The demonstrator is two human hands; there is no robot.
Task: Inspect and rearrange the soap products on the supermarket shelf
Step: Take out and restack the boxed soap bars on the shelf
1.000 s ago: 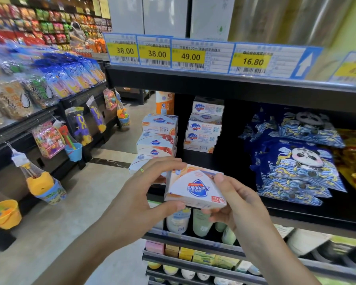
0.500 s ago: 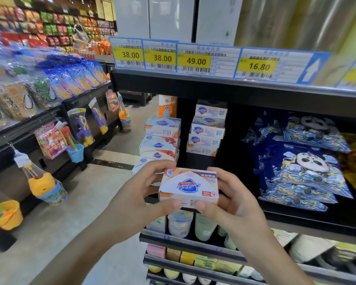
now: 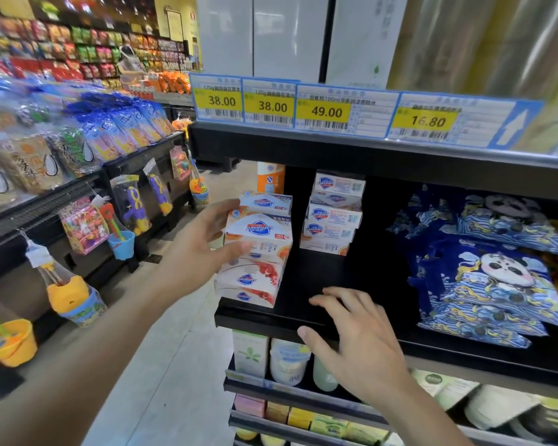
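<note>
While left hand (image 3: 203, 249) gripped white soap box (image 3: 259, 235), thumb below and fingers on its left side, box sat on front soap stack (image 3: 250, 281) at left end of black shelf (image 3: 271, 320). Right hand (image 3: 358, 336) hovered over shelf's front edge, fingers loosely spread, holding nothing. Second soap stack (image 3: 334, 214) stood further back. Blue panda packs (image 3: 484, 272) lay to right on same shelf.

White cardboard soap boxes (image 3: 259, 235) carry a blue shield logo and orange-red swirls. The flat shelf board (image 3: 335, 278) is black. Soft dark-blue packets (image 3: 484, 278) show white pandas over striped waves. Yellow paper price tags (image 3: 326, 111) have blue borders.
</note>
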